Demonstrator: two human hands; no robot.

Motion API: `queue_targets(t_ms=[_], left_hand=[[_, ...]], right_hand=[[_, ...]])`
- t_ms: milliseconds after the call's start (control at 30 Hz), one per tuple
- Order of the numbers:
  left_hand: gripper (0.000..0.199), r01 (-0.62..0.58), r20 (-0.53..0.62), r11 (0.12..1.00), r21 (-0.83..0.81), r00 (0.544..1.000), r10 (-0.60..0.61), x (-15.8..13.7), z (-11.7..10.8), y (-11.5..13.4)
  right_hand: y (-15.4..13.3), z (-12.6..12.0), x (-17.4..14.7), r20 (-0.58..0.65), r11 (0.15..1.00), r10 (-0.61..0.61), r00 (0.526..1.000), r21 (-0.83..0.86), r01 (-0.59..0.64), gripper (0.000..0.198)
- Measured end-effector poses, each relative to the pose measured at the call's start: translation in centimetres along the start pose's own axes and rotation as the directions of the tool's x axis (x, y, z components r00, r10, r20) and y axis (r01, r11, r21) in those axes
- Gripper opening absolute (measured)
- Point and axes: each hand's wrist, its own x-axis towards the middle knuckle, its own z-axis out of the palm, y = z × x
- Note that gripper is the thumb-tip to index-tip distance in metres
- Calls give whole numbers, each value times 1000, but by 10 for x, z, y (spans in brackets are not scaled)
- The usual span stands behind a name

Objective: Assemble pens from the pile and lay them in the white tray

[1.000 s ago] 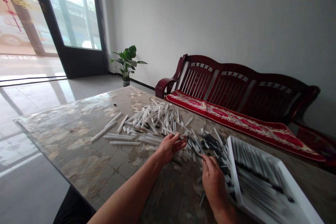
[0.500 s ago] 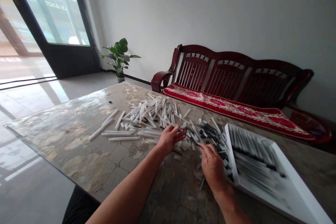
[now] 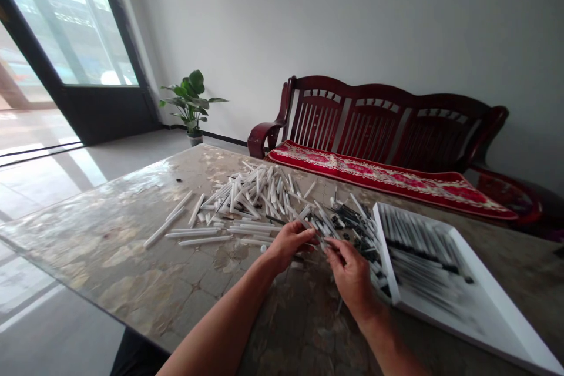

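My left hand is closed around a slim white pen barrel that slants up out of the fingers. Close beside it on the right, my right hand pinches a small slender part; the fingertips mostly cover it, and its kind is unclear. The fingertips of both hands nearly meet. Behind and left of them lies a loose heap of white pen barrels. Dark and clear pen parts are scattered beyond my right hand, up against a white tray.
Rows of dark-and-clear pens fill part of the tray. Everything rests on a patterned table. Past its far edge stands a dark red wooden bench with a red floral cover. A potted plant stands by the glass door.
My hands have come closer together. The right fingers, which held a thin dark piece a little apart, now meet the left fingertips. The view has shifted slightly.
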Motion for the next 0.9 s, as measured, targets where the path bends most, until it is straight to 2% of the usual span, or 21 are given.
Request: queue_targets(t_ms=[67, 133, 233, 333, 433, 533, 600, 667, 733, 767, 833, 900], left_hand=[[38, 62, 43, 997, -55, 997, -60, -1, 4, -2], [38, 107, 56, 987, -119, 993, -101, -1, 6, -3], [36, 134, 66, 981, -143, 990, -126, -2, 7, -2], [34, 151, 105, 982, -116, 985, -139, -5, 11, -3], [34, 162, 137, 979, -122, 980, -145, -8, 15, -5], [31, 159, 134, 974, -160, 981, -138, -6, 16, -6], [26, 161, 87, 962, -222, 986, -145, -2, 13, -5], [20, 165, 27, 944, -286, 986, -164, 2, 10, -2], [15, 160, -31, 934, -320, 983, -179, 5, 7, 2], [14, 153, -61, 932, -328, 981, -183, 5, 6, 3], [15, 136, -114, 931, -340, 976, -184, 6, 6, 6], [16, 127, -143, 931, -343, 972, -185, 6, 7, 6]], right_hand=[[-5, 0, 1, 73, 967, 154, 985, 196, -165, 25], [-10, -1, 4, 172, 862, 282, 944, 386, -328, 34], [-13, -3, 9, 243, 723, 400, 884, 508, -467, 42], [-10, -1, 11, 220, 674, 490, 844, 519, -526, 43], [-6, 2, 10, 245, 628, 518, 820, 542, -558, 47], [-2, 0, 12, 258, 611, 506, 823, 566, -553, 50], [1, -8, 15, 211, 645, 504, 838, 553, -527, 48], [6, -18, 19, 133, 750, 492, 860, 438, -497, 43], [13, -29, 22, 50, 882, 429, 902, 190, -430, 32], [18, -34, 22, 23, 923, 383, 924, 38, -383, 27], [26, -43, 21, 16, 929, 299, 954, -231, -288, 21], [33, -50, 20, 54, 879, 280, 959, -416, -233, 24]])
